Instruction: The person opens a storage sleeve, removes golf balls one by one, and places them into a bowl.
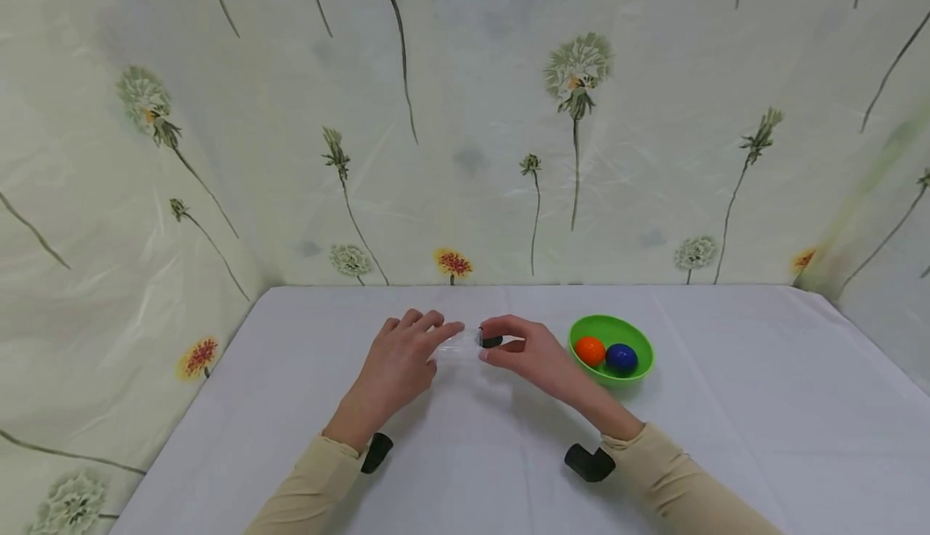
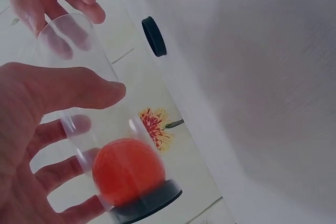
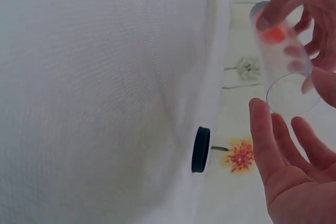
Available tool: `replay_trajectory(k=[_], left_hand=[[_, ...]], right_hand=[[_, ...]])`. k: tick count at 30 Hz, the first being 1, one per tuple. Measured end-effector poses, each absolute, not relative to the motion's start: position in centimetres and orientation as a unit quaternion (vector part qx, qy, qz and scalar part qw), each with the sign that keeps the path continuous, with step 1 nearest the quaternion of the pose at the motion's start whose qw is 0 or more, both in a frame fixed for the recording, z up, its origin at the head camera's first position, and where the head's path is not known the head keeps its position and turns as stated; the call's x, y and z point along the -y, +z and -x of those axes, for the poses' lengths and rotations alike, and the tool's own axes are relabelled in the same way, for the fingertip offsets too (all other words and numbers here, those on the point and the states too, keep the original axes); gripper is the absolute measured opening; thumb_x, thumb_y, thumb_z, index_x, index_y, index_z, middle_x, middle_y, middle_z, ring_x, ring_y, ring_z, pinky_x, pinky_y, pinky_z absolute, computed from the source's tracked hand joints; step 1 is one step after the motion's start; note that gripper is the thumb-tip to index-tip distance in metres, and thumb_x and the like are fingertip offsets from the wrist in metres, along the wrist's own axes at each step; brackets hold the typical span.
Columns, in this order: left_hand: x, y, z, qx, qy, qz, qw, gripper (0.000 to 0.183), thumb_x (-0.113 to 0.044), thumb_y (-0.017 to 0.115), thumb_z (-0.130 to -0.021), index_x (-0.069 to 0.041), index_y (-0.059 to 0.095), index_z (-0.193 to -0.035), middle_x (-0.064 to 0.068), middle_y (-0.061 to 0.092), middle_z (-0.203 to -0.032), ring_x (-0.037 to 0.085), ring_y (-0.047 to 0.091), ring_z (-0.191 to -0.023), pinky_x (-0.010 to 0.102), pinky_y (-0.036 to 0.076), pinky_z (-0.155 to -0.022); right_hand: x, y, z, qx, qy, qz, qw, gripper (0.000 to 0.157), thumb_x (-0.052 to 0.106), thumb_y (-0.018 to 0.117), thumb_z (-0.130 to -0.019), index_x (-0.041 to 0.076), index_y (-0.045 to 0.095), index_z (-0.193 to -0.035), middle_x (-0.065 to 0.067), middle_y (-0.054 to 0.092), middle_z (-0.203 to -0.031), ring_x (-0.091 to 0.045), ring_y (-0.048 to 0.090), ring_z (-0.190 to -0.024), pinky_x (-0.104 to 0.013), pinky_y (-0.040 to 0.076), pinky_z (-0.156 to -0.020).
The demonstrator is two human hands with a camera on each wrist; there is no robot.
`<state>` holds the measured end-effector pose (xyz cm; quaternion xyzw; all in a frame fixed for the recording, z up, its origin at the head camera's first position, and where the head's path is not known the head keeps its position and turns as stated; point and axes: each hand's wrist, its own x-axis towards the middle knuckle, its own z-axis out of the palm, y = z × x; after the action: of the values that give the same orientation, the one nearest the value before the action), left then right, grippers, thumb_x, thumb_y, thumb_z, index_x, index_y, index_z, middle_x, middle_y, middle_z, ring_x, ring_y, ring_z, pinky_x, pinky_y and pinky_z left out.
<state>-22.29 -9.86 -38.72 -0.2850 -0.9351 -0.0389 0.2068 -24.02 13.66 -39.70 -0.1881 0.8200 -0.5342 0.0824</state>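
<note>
A clear tube [image 2: 79, 93] with an orange ball [image 2: 128, 171] inside is held up between both hands. A black cap [image 2: 147, 205] closes the tube's end by the ball; the opposite end is uncovered. My left hand [image 1: 403, 361] grips the tube's side, thumb across one face and fingers behind. At the uncovered rim, my right hand [image 1: 534, 357] holds the tube, thumb and fingertips around the edge. A loose black lid [image 3: 200, 149] stands beyond the hands; the head view shows it through the gap between right thumb and forefinger.
A green bowl [image 1: 610, 325] sits just right of the right hand, with another orange ball [image 1: 590, 351] and a blue ball [image 1: 622, 358] in it. White cloth [image 1: 465, 470] covers the table, and a flowered curtain [image 1: 472, 115] hangs behind its far edge.
</note>
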Motion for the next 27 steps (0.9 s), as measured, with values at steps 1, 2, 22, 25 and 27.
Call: replay_trajectory(k=[1, 2, 22, 25, 27], left_hand=[[9.9, -38.7, 22.3, 0.934, -0.037, 0.287, 0.208, 0.056, -0.005, 0.075, -0.081, -0.027, 0.062, -0.131, -0.002, 0.058, -0.119, 0.02, 0.052, -0.108, 0.042, 0.046, -0.087], [9.9, -38.7, 22.3, 0.933, -0.034, 0.289, 0.21, 0.057, -0.005, 0.076, -0.081, -0.027, 0.062, -0.131, -0.002, 0.058, -0.119, 0.02, 0.051, -0.108, 0.042, 0.046, -0.087], [10.1, -38.7, 22.4, 0.925, 0.008, 0.304, 0.228, 0.059, -0.007, 0.078, -0.079, -0.031, 0.061, -0.13, -0.002, 0.056, -0.12, 0.022, 0.049, -0.109, 0.04, 0.043, -0.089], [10.2, -38.7, 22.3, 0.922, 0.002, 0.308, 0.234, 0.057, -0.006, 0.077, -0.08, -0.03, 0.061, -0.129, -0.002, 0.056, -0.116, 0.022, 0.05, -0.107, 0.041, 0.043, -0.088], [10.2, -38.8, 22.3, 0.921, -0.003, 0.31, 0.236, 0.056, -0.005, 0.077, -0.08, -0.03, 0.062, -0.128, -0.002, 0.055, -0.114, 0.022, 0.05, -0.106, 0.041, 0.043, -0.088]], right_hand=[[-13.6, -39.7, 24.0, -0.818, -0.538, 0.187, 0.085, 0.044, 0.027, 0.072, -0.091, 0.012, 0.06, -0.131, -0.012, 0.062, -0.126, -0.025, 0.064, -0.104, -0.038, 0.053, -0.089], [-13.6, -39.8, 24.0, -0.816, -0.541, 0.185, 0.087, 0.044, 0.027, 0.071, -0.091, 0.011, 0.06, -0.131, -0.013, 0.062, -0.126, -0.025, 0.064, -0.104, -0.038, 0.052, -0.089], [-12.8, -40.1, 23.2, -0.788, -0.586, 0.159, 0.105, 0.047, 0.022, 0.073, -0.09, 0.009, 0.058, -0.133, -0.015, 0.058, -0.13, -0.024, 0.065, -0.104, -0.037, 0.052, -0.09], [-12.7, -39.5, 22.7, -0.785, -0.589, 0.159, 0.103, 0.046, 0.019, 0.072, -0.091, 0.007, 0.057, -0.133, -0.017, 0.057, -0.129, -0.025, 0.065, -0.104, -0.038, 0.052, -0.09], [-12.7, -39.6, 22.7, -0.784, -0.592, 0.157, 0.101, 0.046, 0.018, 0.072, -0.091, 0.006, 0.057, -0.133, -0.017, 0.058, -0.129, -0.025, 0.065, -0.103, -0.037, 0.053, -0.089]])
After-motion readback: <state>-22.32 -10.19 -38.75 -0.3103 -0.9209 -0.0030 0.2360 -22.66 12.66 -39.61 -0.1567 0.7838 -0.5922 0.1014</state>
